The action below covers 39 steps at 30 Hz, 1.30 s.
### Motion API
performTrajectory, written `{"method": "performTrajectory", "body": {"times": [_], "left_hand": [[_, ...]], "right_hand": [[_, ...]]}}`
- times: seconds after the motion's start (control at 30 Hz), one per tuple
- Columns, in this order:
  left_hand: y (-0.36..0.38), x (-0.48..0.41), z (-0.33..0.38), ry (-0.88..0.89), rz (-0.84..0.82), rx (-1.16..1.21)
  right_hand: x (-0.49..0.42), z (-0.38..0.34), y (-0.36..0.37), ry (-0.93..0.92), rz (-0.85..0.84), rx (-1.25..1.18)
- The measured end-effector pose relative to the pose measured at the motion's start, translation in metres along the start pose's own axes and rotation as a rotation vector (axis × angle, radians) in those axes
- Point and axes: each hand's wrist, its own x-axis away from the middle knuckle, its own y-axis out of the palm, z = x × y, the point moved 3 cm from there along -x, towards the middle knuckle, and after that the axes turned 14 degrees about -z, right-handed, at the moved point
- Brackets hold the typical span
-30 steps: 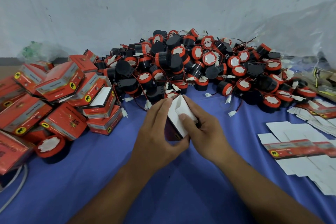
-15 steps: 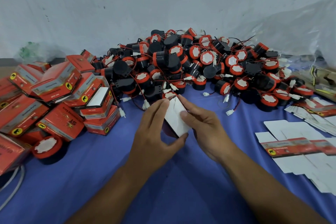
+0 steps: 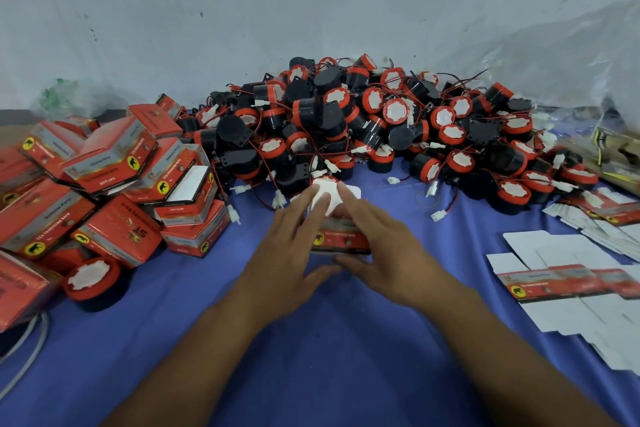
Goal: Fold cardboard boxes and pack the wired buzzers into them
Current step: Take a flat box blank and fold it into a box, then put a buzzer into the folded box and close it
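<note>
Where a blue cloth-covered table [image 3: 311, 364] runs back to a pale wall, a big heap of round black-and-red wired buzzers [image 3: 381, 121] fills the far middle, their thin red leads and white plugs trailing onto the cloth. To the left lies a jumble of folded red printed cardboard boxes [image 3: 104, 184], most closed, one showing a white flap. Along the right edge, flat white cardboard box blanks [image 3: 571, 319] lie overlapping, one turned with its red printed band up.

Just before the heap, both hands meet on one small red cardboard box [image 3: 341, 240]. The left hand [image 3: 287, 253] lies wide, its fingers straight and spread across the box's white top flap [image 3: 327, 198], thumb reaching toward the near lower edge. The right hand [image 3: 388, 250] is likewise flat and spread, fingers over the top, thumb at the near edge. Both are blurred.

A single black buzzer with a red rim [image 3: 91, 282] stands apart at the front left, beside the folded boxes.
</note>
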Motion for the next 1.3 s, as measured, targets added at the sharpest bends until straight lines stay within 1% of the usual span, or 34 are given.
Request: {"method": "performTrajectory", "body": {"times": [0.07, 0.13, 0.23, 0.33, 0.4, 0.47, 0.5, 0.53, 0.6, 0.67, 0.73, 0.77, 0.8, 0.83, 0.87, 0.9, 0.93, 0.97, 1.0, 1.03, 1.1, 1.17, 1.23, 1.3], "left_hand": [[-0.004, 0.000, -0.004, -0.006, -0.008, -0.187], [-0.008, -0.002, -0.006, -0.057, 0.048, -0.332], [-0.007, -0.002, -0.004, -0.194, 0.106, -0.489], [-0.007, -0.005, -0.001, -0.318, 0.088, -0.518], [-0.003, -0.006, -0.002, -0.291, 0.042, -0.422], [0.005, -0.002, -0.006, -0.257, -0.087, -0.138], [0.009, 0.001, -0.010, -0.268, -0.158, 0.036], [0.011, 0.003, -0.014, -0.275, -0.174, 0.192], [0.010, 0.005, -0.021, -0.305, -0.129, 0.411], [0.010, 0.003, -0.026, -0.344, -0.103, 0.538], [0.011, 0.003, -0.029, -0.367, -0.132, 0.551], [0.012, 0.004, -0.030, -0.371, -0.153, 0.529], [0.013, 0.004, -0.030, -0.369, -0.163, 0.509], [0.015, 0.004, -0.030, -0.366, -0.160, 0.496], [0.015, 0.005, -0.030, -0.363, -0.143, 0.487], [0.016, 0.005, -0.030, -0.359, -0.124, 0.471], [0.016, 0.004, -0.029, -0.351, -0.111, 0.450], [0.016, 0.005, -0.029, -0.341, -0.105, 0.430], [0.016, 0.005, -0.028, -0.331, -0.101, 0.417], [0.016, 0.005, -0.028, -0.323, -0.098, 0.411], [0.015, 0.006, -0.029, -0.318, -0.094, 0.432], [0.015, 0.007, -0.029, -0.327, -0.090, 0.470], [0.016, 0.007, -0.030, -0.342, -0.080, 0.478], [0.016, 0.007, -0.031, -0.369, -0.058, 0.471]], "right_hand": [[-0.003, -0.004, 0.005, -0.057, -0.035, 0.221], [-0.004, -0.006, 0.004, -0.050, -0.009, 0.390], [-0.005, -0.005, -0.002, 0.091, 0.046, 0.499], [-0.007, -0.009, 0.001, 0.226, 0.083, 0.632], [-0.010, -0.009, 0.004, 0.335, 0.019, 0.633], [-0.009, 0.000, 0.011, 0.401, -0.110, 0.485], [-0.006, 0.005, 0.014, 0.403, -0.152, 0.409], [-0.004, 0.010, 0.016, 0.379, -0.168, 0.330], [0.001, 0.013, 0.013, 0.266, -0.171, 0.134], [0.004, 0.014, 0.005, 0.211, -0.149, -0.099], [0.005, 0.022, -0.001, 0.268, -0.097, -0.245], [0.005, 0.030, -0.004, 0.320, -0.035, -0.283], [0.007, 0.042, -0.008, 0.377, 0.059, -0.286], [0.011, 0.056, -0.015, 0.443, 0.170, -0.210], [0.017, 0.073, -0.023, 0.528, 0.247, -0.050], [0.023, 0.088, -0.030, 0.643, 0.255, 0.133], [0.030, 0.102, -0.034, 0.772, 0.196, 0.269], [0.037, 0.114, -0.036, 0.882, 0.112, 0.326], [0.040, 0.121, -0.037, 0.944, 0.038, 0.340], [0.041, 0.124, -0.036, 0.955, -0.007, 0.350], [0.035, 0.118, -0.038, 0.869, -0.025, 0.353], [0.026, 0.098, -0.038, 0.705, 0.010, 0.263], [0.020, 0.070, -0.030, 0.514, 0.030, 0.077], [0.015, 0.040, -0.023, 0.350, 0.019, -0.194]]}}
